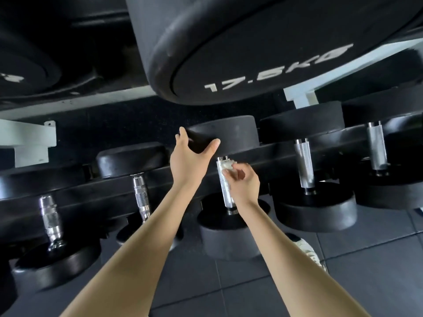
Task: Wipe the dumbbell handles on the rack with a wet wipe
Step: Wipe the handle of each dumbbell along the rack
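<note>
Right hand [245, 186] wiping middle dumbbell handle [225, 193], left hand [190, 156] at far weight head [231, 133].
Right fingers pinch a crumpled wet wipe [227, 164], pressed on the handle's top end just above the knuckles. Left hand spread wide, thumb and fingers apart, cupped at the head's edge; contact unclear. Rack rail [103, 188] runs left of the left wrist.

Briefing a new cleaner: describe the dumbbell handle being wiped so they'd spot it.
Start at the big black weight marked 17.5KG overhead. Directly below, on the lower row, stands a silver handle. Only this one has a white wipe held against it by the right hand.
</note>
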